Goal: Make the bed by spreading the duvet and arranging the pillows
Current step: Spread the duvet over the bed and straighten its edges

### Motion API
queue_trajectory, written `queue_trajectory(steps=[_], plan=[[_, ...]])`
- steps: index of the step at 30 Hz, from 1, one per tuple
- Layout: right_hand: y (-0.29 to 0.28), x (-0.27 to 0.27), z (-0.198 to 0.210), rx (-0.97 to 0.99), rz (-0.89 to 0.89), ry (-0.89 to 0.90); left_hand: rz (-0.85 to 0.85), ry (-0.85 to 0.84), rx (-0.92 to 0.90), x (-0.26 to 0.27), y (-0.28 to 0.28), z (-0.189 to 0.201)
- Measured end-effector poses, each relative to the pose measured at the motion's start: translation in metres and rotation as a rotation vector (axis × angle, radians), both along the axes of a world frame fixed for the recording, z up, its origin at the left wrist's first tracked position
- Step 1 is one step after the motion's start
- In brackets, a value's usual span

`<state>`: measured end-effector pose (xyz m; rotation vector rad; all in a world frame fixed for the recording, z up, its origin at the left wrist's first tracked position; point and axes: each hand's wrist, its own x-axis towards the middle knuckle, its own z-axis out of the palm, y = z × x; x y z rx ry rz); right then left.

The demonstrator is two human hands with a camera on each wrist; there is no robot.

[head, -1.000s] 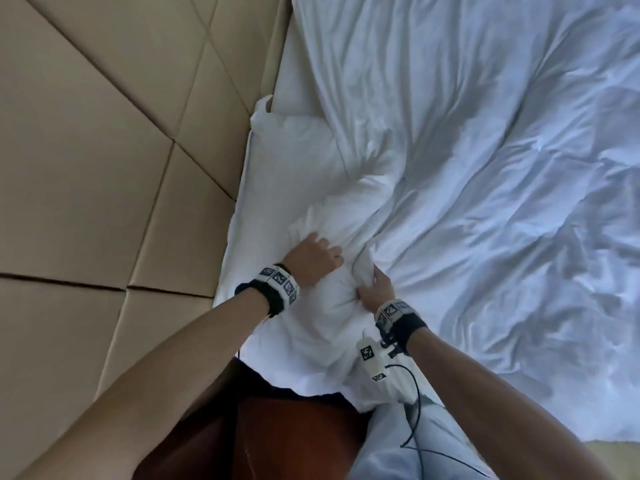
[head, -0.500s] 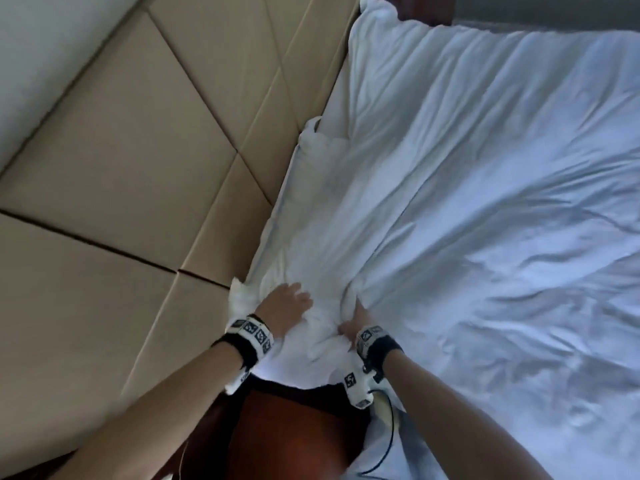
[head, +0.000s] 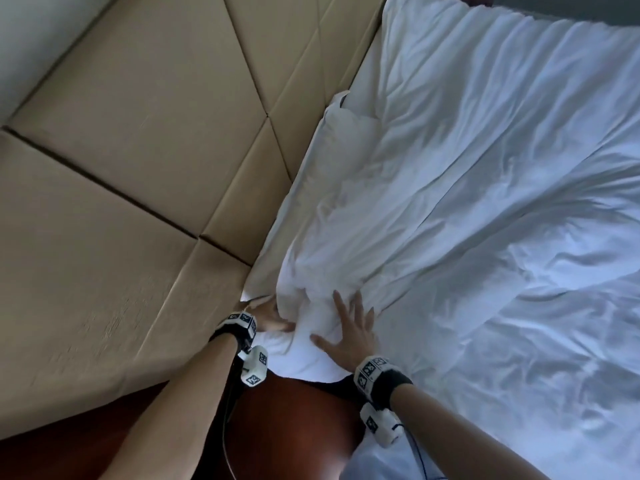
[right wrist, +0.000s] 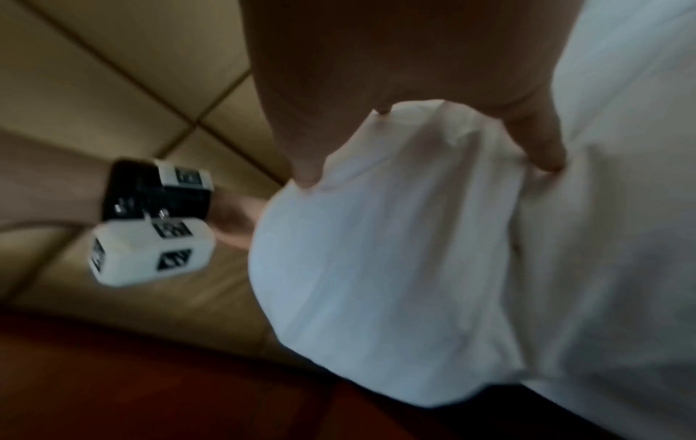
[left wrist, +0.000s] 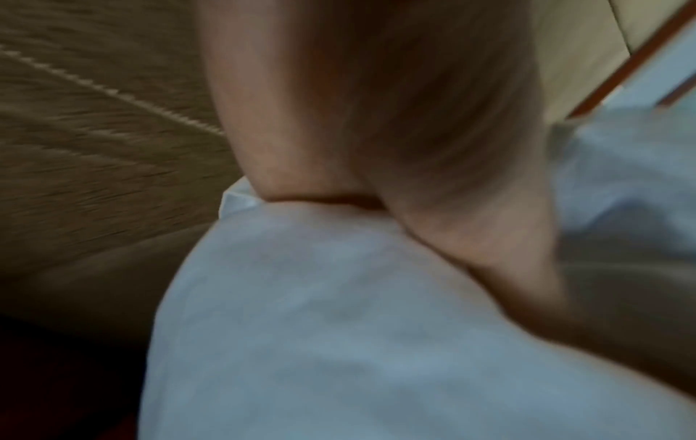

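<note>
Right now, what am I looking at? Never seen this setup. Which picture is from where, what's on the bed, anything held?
No machine here: a person is making a bed with bare hands, wearing a camera on the head and one on each wrist.

The wide picture is from the head camera, looking down. The two blurry close-ups are from the wrist cameras, looking along each hand.

A white duvet covers the bed, beside a tan padded headboard. A white pillow lies along the headboard.

The right hand lies flat, fingers spread, pressing the bunched white bedding at the near corner. The left hand reaches in at the headboard side; the fabric hides its fingers, so I cannot tell whether it holds anything.
</note>
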<state>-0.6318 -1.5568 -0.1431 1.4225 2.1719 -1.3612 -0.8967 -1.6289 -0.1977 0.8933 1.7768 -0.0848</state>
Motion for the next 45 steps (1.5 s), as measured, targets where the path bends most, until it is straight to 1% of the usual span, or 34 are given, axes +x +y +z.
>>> queue_trajectory(steps=[2, 4, 5, 7, 9, 11, 14, 16, 18, 20, 21, 23, 25, 26, 28, 29, 30, 31, 32, 34, 36, 38, 40, 41, 43, 45], plan=[[-0.008, 0.021, -0.014, 0.125, 0.152, -0.019, -0.024, -0.116, -0.034, 0.022, -0.013, 0.016], [-0.010, 0.043, -0.028, 0.251, 0.338, -0.091, -0.057, -0.201, -0.093, 0.036, -0.025, 0.032], [-0.010, 0.052, -0.033, 0.315, 0.416, -0.123, -0.078, -0.217, -0.102, 0.037, -0.035, 0.035], [-0.010, 0.060, -0.038, 0.405, 0.488, -0.141, -0.082, -0.143, -0.075, 0.041, -0.054, 0.042], [-0.008, 0.055, -0.037, 0.396, 0.490, -0.148, -0.047, -0.017, -0.025, 0.045, -0.072, 0.050], [-0.006, 0.042, -0.029, 0.380, 0.466, -0.149, 0.071, 0.038, 0.041, 0.051, -0.083, 0.070], [-0.007, 0.019, -0.005, 0.366, 0.374, -0.062, 0.263, 0.069, 0.224, 0.040, -0.092, 0.129], [-0.010, 0.005, 0.018, 0.345, 0.333, 0.041, 0.341, 0.131, 0.343, 0.027, -0.102, 0.174], [-0.013, -0.011, 0.047, 0.358, 0.266, 0.156, 0.351, 0.169, 0.435, 0.022, -0.104, 0.227], [-0.011, -0.021, 0.077, 0.427, 0.194, 0.240, 0.301, 0.217, 0.501, 0.023, -0.095, 0.279], [-0.010, -0.023, 0.089, 0.465, 0.184, 0.270, 0.293, 0.250, 0.512, 0.022, -0.093, 0.298], [-0.005, -0.017, 0.102, 0.460, 0.195, 0.275, 0.321, 0.266, 0.462, 0.019, -0.092, 0.309], [0.000, -0.006, 0.093, 0.389, 0.285, 0.230, 0.336, 0.282, 0.400, 0.016, -0.091, 0.294], [0.001, 0.000, 0.081, 0.342, 0.344, 0.201, 0.324, 0.341, 0.375, 0.014, -0.090, 0.277], [0.001, 0.014, 0.047, 0.295, 0.482, 0.122, 0.288, 0.547, 0.321, 0.019, -0.090, 0.233], [-0.002, 0.024, 0.028, 0.318, 0.542, 0.078, 0.245, 0.662, 0.282, 0.026, -0.091, 0.207], [-0.006, 0.036, 0.011, 0.380, 0.590, 0.026, 0.187, 0.752, 0.255, 0.036, -0.091, 0.181], [-0.010, 0.049, -0.002, 0.459, 0.595, -0.016, 0.125, 0.801, 0.253, 0.051, -0.089, 0.158], [-0.017, 0.064, -0.012, 0.525, 0.549, -0.040, 0.045, 0.812, 0.285, 0.071, -0.087, 0.136], [-0.033, 0.104, -0.023, 0.601, 0.391, -0.077, -0.146, 0.724, 0.389, 0.124, -0.080, 0.101], [-0.041, 0.151, -0.035, 0.596, 0.194, -0.140, -0.386, 0.584, 0.526, 0.181, -0.072, 0.072], [-0.041, 0.206, -0.050, 0.550, 0.065, -0.257, -0.658, 0.402, 0.644, 0.238, -0.061, 0.050], [-0.041, 0.261, -0.066, 0.491, 0.036, -0.396, -0.917, 0.257, 0.687, 0.287, -0.052, 0.027], [-0.041, 0.285, -0.073, 0.453, 0.041, -0.463, -1.023, 0.216, 0.688, 0.309, -0.045, 0.018], [-0.039, 0.326, -0.086, 0.366, 0.079, -0.613, -1.165, 0.215, 0.640, 0.346, -0.030, 0.000], [-0.038, 0.357, -0.105, 0.279, 0.124, -0.724, -1.227, 0.274, 0.560, 0.374, -0.018, -0.024]])
